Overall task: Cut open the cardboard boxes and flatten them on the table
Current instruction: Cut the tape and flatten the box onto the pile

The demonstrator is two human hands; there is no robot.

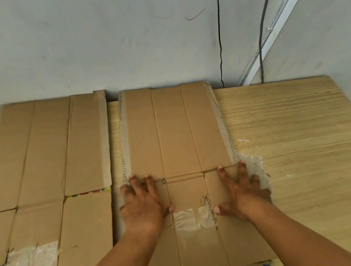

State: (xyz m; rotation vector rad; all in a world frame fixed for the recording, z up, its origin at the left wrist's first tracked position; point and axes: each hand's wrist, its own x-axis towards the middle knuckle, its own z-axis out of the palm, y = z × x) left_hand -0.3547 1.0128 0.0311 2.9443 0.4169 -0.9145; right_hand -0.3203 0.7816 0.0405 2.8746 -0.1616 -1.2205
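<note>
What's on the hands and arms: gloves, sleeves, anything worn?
Nothing worn shows. The left hand and right hand are bare, with no gloves or rings. The forearms are bare down to the frame's bottom edge, with no sleeves, watch or bands in view.

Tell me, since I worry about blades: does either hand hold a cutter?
No: the left hand and the right hand both press flat, fingers spread, on the flattened cardboard box, holding nothing.

No legible text (colourful strip (88, 192) on cardboard (37, 152) blurred).
</note>
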